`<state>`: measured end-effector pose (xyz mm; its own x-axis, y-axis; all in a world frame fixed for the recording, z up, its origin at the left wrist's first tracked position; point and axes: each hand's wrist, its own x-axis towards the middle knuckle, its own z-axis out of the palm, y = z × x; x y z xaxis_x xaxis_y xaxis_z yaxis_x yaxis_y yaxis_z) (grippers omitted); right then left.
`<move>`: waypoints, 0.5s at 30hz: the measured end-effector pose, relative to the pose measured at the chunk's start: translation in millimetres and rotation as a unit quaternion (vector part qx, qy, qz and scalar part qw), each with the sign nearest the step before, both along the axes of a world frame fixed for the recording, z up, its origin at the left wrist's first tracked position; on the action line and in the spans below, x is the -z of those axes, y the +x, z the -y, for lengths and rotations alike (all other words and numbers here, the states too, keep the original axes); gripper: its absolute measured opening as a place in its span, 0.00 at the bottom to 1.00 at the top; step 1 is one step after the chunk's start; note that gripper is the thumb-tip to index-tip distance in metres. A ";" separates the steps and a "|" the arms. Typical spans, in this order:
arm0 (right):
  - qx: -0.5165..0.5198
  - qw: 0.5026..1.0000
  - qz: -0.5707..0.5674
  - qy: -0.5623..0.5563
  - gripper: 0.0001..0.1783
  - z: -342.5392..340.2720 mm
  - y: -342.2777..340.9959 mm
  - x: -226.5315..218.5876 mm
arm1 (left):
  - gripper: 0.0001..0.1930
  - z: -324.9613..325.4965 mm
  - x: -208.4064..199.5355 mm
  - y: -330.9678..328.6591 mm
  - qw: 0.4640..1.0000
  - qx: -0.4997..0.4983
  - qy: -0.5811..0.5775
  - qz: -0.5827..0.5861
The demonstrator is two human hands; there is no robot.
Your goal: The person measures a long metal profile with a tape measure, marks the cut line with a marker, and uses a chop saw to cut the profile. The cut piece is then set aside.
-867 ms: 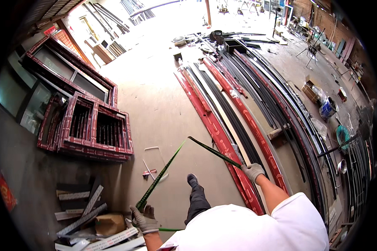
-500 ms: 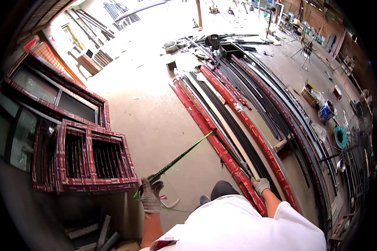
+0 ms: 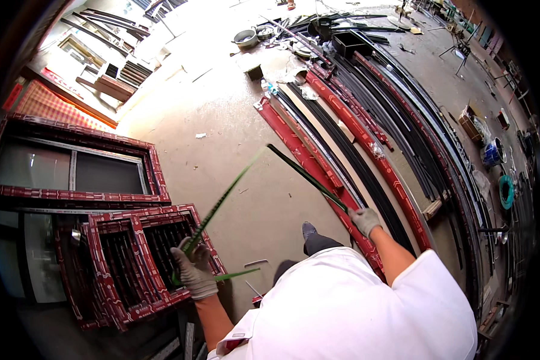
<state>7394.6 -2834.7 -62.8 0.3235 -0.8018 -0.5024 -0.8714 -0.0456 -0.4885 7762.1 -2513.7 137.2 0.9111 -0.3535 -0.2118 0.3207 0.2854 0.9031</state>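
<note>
Head view, looking down on a workshop floor. Person in white shirt (image 3: 366, 306), both hands gloved.

Left hand (image 3: 193, 270): grip closed tight around a thin green strip (image 3: 219, 204). The strip rises from the fist up and to the right, blurred along its upper length. A short green end (image 3: 237, 275) sticks out to the right just below the fist.

Right hand (image 3: 365, 219): grip closed around the lower end of a dark green strip (image 3: 306, 175), which runs up and to the left. The two strips' far ends come near each other above the bare floor (image 3: 222, 120); whether they are joined cannot be told.

One shoe (image 3: 309, 230) shows between the hands.

Under the left hand: stacked red-brown window frames (image 3: 117, 270) lying flat, with a larger glazed frame (image 3: 72, 171) beyond them.

Right of the right hand: long red profiles (image 3: 354, 120) and black profiles (image 3: 396, 108) laid side by side on the floor, running away from the person.

Far end: a round metal pan (image 3: 245, 38) and a black box (image 3: 348, 42).
</note>
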 end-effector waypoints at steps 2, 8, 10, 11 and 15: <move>-0.004 0.999 0.039 -0.003 0.35 49.5 54.9 -6.7 | 0.28 25.8 -21.3 49.3 0.999 -0.012 -0.017 0.025; 0.017 0.997 0.073 -0.016 0.32 150.3 235.4 -79.7 | 0.24 92.3 -40.8 199.1 0.996 -0.043 -0.062 0.045; -0.004 0.996 0.059 -0.069 0.32 188.6 269.1 -57.0 | 0.24 117.1 -23.4 261.3 0.995 -0.033 -0.089 0.035; -0.015 0.994 0.052 -0.090 0.32 197.2 297.8 -62.2 | 0.24 129.3 -19.4 290.4 0.995 -0.033 -0.085 0.033; 0.043 0.997 0.012 -0.055 0.33 229.5 368.7 -49.4 | 0.24 211.0 -12.1 415.1 0.993 0.001 -0.117 0.022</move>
<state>7763.3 -3064.2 -13.5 0.2623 -0.8770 -0.4025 -0.8623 -0.0258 -0.5058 8177.2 -2724.7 149.3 0.9167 -0.3908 -0.0836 0.2831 0.4875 0.8259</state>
